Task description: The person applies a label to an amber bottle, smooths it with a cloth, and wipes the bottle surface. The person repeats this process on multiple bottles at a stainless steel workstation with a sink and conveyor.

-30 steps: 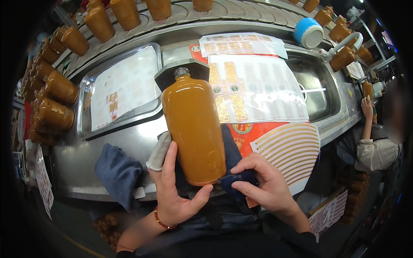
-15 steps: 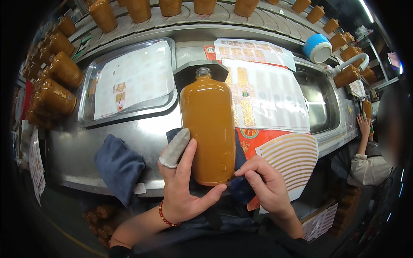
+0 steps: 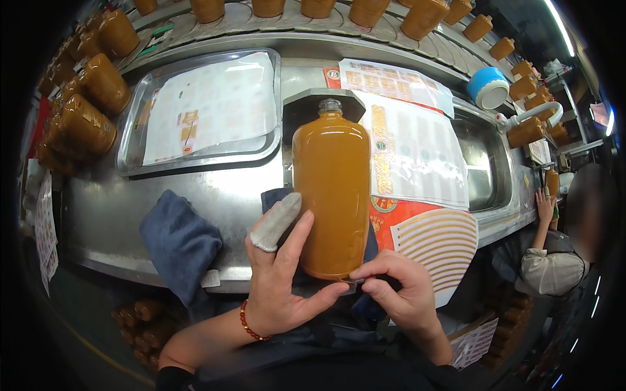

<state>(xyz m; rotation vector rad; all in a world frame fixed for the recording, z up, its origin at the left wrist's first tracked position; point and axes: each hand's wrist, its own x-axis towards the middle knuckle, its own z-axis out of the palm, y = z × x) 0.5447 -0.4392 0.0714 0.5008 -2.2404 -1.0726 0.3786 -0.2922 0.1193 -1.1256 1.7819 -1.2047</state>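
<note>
Steel counter (image 3: 111,215), brown bottle (image 3: 331,195) against left fingers (image 3: 293,244), near right fingers (image 3: 394,264)

My left hand (image 3: 277,293): grey knitted finger cover (image 3: 276,223), red-and-gold beaded bracelet (image 3: 244,322). I wear black sleeves (image 3: 175,378).

Counted up, there are two hands (image 3: 277,293), one brown bottle (image 3: 331,189) between them, one beaded bracelet (image 3: 246,324), one grey finger cover (image 3: 277,221), one metal tray (image 3: 261,144), one sink (image 3: 479,168), one tap (image 3: 531,118), one blue-and-white container (image 3: 489,88), and outlying bottles (image 3: 104,85) too crowded to number.
</note>
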